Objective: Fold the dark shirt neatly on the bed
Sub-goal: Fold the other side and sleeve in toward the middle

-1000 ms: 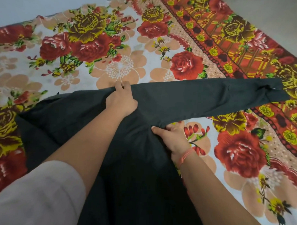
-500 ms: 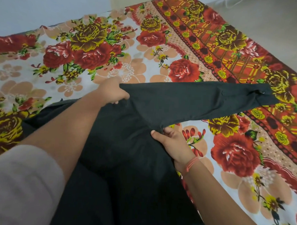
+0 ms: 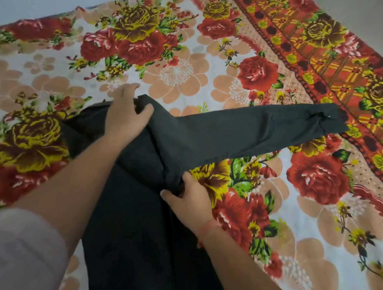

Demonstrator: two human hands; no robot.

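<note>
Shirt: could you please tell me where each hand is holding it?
Left hand grips the shirt at the shoulder; right hand pinches it at the underarm.

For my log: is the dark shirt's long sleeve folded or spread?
Spread: the long sleeve of the dark fabric shirt lies straight across the floral bedsheet, not folded in.

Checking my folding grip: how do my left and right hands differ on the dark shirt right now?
The left hand grips the dark shirt at its shoulder fold, farther away; the right hand pinches it at the underarm, nearer. The right wrist wears a red thread; the left wrist is bare. Both hold cloth.
</note>
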